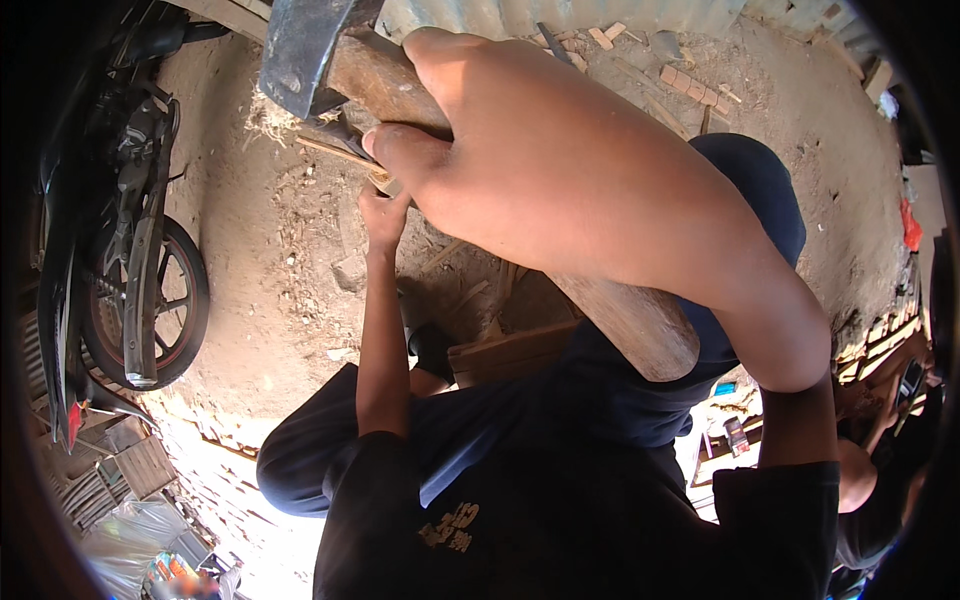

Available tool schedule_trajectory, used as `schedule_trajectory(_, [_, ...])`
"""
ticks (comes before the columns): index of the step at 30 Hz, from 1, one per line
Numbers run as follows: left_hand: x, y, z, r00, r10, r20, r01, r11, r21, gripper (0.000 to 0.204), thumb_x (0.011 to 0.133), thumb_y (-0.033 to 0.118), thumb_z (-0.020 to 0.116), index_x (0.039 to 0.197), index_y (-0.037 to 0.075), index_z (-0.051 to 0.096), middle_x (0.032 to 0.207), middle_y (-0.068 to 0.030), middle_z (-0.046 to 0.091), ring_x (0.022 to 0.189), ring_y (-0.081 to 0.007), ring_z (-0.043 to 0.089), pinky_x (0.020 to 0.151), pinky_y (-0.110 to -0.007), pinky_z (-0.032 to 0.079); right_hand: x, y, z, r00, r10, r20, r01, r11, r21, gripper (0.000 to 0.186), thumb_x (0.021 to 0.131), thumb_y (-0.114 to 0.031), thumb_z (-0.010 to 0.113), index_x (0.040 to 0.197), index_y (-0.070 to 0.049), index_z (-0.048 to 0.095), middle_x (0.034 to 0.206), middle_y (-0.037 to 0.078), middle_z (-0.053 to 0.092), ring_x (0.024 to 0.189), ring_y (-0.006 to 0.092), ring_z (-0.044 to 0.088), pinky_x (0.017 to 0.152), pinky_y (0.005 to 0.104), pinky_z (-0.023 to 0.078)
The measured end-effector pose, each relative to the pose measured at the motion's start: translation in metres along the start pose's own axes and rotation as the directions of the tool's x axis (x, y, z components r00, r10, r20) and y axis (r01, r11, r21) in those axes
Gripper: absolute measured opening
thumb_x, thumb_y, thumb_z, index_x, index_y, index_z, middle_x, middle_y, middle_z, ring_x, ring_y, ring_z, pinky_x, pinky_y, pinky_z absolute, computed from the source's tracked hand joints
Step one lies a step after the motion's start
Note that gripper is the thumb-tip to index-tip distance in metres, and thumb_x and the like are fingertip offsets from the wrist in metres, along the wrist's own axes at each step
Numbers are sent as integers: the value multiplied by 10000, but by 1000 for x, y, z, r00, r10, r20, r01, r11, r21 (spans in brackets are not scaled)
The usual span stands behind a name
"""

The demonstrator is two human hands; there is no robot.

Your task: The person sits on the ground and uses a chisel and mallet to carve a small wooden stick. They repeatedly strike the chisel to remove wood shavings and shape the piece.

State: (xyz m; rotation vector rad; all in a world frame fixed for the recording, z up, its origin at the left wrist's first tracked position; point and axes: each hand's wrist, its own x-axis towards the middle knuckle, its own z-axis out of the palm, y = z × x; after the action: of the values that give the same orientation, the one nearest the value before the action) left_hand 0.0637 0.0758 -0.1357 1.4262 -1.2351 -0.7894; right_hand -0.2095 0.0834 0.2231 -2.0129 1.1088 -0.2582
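My right hand point(490, 125) is raised close to the camera, its fingers wrapped round the thick wooden handle of a hatchet-like tool point(385, 80). Its broad dark metal blade point(303, 60) points to the upper left, and the handle's rounded butt shows below my forearm. Beneath it, my left hand point(382, 215) is closed on a thin strip of wood point(340, 150) that reaches up and left toward the blade. My right hand partly hides the far side of the strip. Pale shavings point(268, 118) lie beside the blade.
A motorcycle point(140, 240) stands at the left. Wood scraps point(695, 90) lie on the dirt floor point(240, 300) by a corrugated metal wall point(560, 15). A wooden block point(510, 352) is near my legs. Another person point(870, 490) is at the right edge.
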Motion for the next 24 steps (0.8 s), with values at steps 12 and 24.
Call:
schedule_trajectory(12, [37, 107, -26, 929, 367, -44, -369, 920, -134, 498, 919, 373, 691, 1203, -6, 537, 1082, -110, 647, 945, -183, 620, 832, -328, 507, -9, -22, -14, 993, 113, -37, -111, 992, 62, 300, 906, -238, 592, 884, 61, 613, 663, 219, 632, 606, 346, 660, 596, 432, 519])
schedule_trajectory(24, [34, 111, -11, 852, 437, -289, -386, 896, 220, 205, 972, 174, 621, 941, -29, 616, 810, -53, 671, 716, -105, 577, 657, -274, 482, -6, -11, 1, 990, -44, -135, 59, 992, 112, 321, 925, -249, 581, 909, 70, 613, 748, 244, 641, 701, 380, 661, 663, 450, 515])
